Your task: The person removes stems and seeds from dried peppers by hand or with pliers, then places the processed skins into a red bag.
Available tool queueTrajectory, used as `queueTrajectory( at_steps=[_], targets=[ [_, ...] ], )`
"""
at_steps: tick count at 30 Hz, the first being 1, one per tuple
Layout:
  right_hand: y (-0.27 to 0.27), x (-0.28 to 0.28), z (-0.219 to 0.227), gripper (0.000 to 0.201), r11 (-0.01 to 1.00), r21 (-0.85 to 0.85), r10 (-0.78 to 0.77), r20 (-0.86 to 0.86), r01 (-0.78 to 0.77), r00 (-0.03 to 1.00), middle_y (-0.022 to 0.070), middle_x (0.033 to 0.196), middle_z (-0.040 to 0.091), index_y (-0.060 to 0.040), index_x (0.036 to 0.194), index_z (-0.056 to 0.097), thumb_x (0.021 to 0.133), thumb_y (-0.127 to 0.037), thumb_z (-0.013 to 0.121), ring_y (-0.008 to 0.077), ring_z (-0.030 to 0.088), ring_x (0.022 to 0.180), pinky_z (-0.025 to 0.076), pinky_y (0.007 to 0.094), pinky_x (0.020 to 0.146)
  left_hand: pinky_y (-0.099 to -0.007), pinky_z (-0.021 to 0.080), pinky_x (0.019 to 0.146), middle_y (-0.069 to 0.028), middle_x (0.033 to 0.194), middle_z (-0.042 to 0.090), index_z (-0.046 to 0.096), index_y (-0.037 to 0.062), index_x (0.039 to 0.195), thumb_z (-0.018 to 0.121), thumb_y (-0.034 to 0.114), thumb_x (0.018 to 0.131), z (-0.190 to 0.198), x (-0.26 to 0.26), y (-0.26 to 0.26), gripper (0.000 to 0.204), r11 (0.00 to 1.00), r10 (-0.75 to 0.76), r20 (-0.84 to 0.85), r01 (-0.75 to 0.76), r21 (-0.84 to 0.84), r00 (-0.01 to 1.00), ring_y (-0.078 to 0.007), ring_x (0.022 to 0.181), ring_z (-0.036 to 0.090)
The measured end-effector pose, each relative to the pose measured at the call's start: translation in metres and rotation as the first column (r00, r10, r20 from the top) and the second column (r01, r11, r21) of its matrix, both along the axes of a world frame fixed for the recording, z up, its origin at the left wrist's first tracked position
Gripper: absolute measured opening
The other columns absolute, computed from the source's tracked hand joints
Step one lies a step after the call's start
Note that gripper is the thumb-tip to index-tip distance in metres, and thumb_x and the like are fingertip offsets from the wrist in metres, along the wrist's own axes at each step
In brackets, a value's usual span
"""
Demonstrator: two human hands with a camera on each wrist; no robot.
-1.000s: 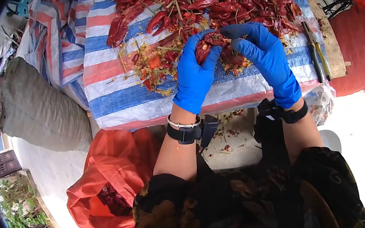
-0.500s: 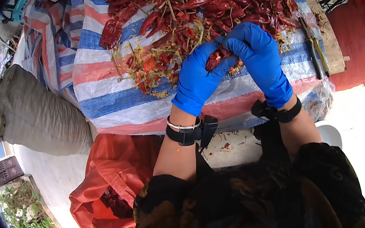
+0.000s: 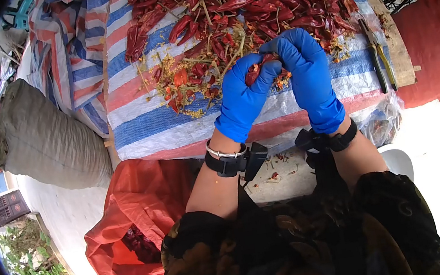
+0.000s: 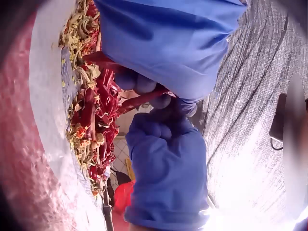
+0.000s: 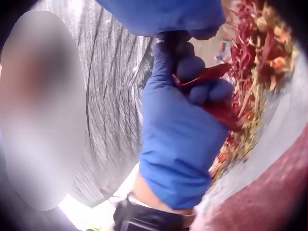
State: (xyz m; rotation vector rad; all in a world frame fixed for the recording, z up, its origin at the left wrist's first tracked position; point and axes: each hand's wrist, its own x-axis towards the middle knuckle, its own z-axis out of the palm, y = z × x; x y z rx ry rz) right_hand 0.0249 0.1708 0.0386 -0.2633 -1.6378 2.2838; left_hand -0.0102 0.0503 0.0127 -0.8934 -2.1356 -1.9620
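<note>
Blue gloves cover both hands. My left hand grips a dried red chili, its fingers curled round it; in the right wrist view red chili pieces stick out between the left fingers. My right hand meets the left at the fingertips, its fingers bent and pinching at the chili's end, which the gloves mostly hide. Both hands are above the near part of a striped sheet, in front of a heap of dried red chilies. Yellow seeds and torn bits lie left of the hands.
Pliers lie at the sheet's right edge, beside a wooden board. An open red sack with chilies inside stands at the lower left, a grey-green sack at the left, another red sack at the right.
My right hand has moved left, and its fingers have closed in on the left hand's fingertips. The chili in the left hand is now more covered. The view has shifted slightly.
</note>
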Motion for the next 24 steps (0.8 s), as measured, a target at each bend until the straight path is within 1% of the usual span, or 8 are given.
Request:
queueTrajectory(
  at_steps=[1,2,4,7,11,15,21,24],
  targets=[
    [0.0,-0.001,-0.001,0.006,0.897,0.411,-0.089,-0.2,0.166,0.976,-0.0003,0.076,0.057,-0.0041,0.086,0.059,0.086,-0.01,0.056,0.008,0.051,0.063,0.043,0.0211,0.058,-0.0278,0.046,0.06,-0.0044,0.078,0.06,0.059,0.0035,0.094,0.066,0.023,0.08,0.01,0.0,-0.003,0.025,0.986,-0.16,0.329,0.136,0.095,0.931,-0.0138,0.069,0.057],
    [0.002,-0.002,-0.002,0.006,0.896,0.413,-0.087,-0.2,0.165,0.976,-0.0003,0.076,0.057,-0.0041,0.086,0.059,0.086,-0.01,0.056,0.008,0.051,0.063,0.043,0.0211,0.058,-0.0263,0.046,0.06,-0.003,0.079,0.06,0.059,0.0025,0.097,0.064,0.024,0.082,0.015,-0.001,-0.006,0.027,0.946,-0.321,0.6,0.227,0.229,0.732,-0.0102,0.069,0.056],
    [0.011,-0.001,-0.005,0.006,0.845,0.527,0.034,-0.22,0.089,0.975,0.0013,0.085,0.059,-0.0028,0.09,0.058,0.085,-0.006,0.055,0.0087,0.054,0.068,0.046,0.0227,0.063,-0.0246,0.046,0.06,-0.0024,0.08,0.061,0.059,0.0021,0.099,0.062,0.026,0.084,0.015,-0.002,-0.009,0.028,0.905,-0.416,0.649,0.222,0.363,0.637,-0.0085,0.068,0.055],
    [0.018,-0.001,0.004,0.01,0.947,0.256,0.186,0.062,-0.196,0.981,0.0032,0.089,0.06,-0.0019,0.094,0.058,0.086,-0.006,0.055,0.0086,0.056,0.071,0.047,0.0225,0.065,-0.0241,0.044,0.059,-0.0023,0.077,0.059,0.058,0.003,0.098,0.057,0.033,0.086,0.012,0.001,-0.007,0.032,0.856,-0.496,0.707,0.145,0.497,0.504,-0.0096,0.065,0.054],
    [0.009,0.001,0.023,0.012,0.957,0.086,0.282,-0.079,-0.276,0.956,0.0033,0.086,0.061,-0.001,0.096,0.057,0.085,-0.005,0.055,0.0091,0.058,0.072,0.047,0.0219,0.067,-0.026,0.043,0.06,-0.0034,0.074,0.057,0.055,0.0046,0.096,0.052,0.041,0.086,-0.011,-0.007,-0.015,0.038,0.68,-0.722,0.62,0.147,0.719,0.308,-0.0135,0.063,0.054],
    [0.018,-0.002,0.012,0.012,0.926,0.047,0.377,-0.079,-0.374,0.923,0.0036,0.083,0.061,-0.0007,0.095,0.057,0.084,-0.005,0.057,0.0084,0.058,0.072,0.047,0.0218,0.065,-0.0262,0.045,0.062,-0.0029,0.076,0.057,0.054,0.0033,0.102,0.052,0.041,0.086,-0.002,-0.005,-0.013,0.041,0.638,-0.754,0.58,0.132,0.758,0.309,-0.0139,0.065,0.054],
    [0.027,-0.006,0.004,0.009,0.933,0.321,0.181,-0.019,-0.166,0.983,0.0029,0.08,0.061,-0.0018,0.09,0.059,0.081,-0.005,0.06,0.0062,0.053,0.07,0.045,0.0209,0.064,-0.0221,0.044,0.062,-0.003,0.084,0.061,0.056,0.006,0.108,0.063,0.027,0.082,0.007,-0.003,0.001,0.034,0.834,-0.508,0.596,0.184,0.519,0.621,-0.0081,0.07,0.053],
    [0.028,-0.006,0.003,0.008,0.912,0.382,0.162,0.001,-0.15,0.987,0.0023,0.08,0.062,-0.0025,0.089,0.059,0.083,-0.007,0.06,0.0054,0.052,0.07,0.044,0.0202,0.064,-0.0238,0.045,0.068,-0.0044,0.084,0.061,0.059,0.0035,0.101,0.068,0.018,0.078,0.005,-0.005,-0.003,0.029,0.977,-0.213,0.454,0.189,0.098,0.865,-0.0106,0.075,0.056]
  ],
)
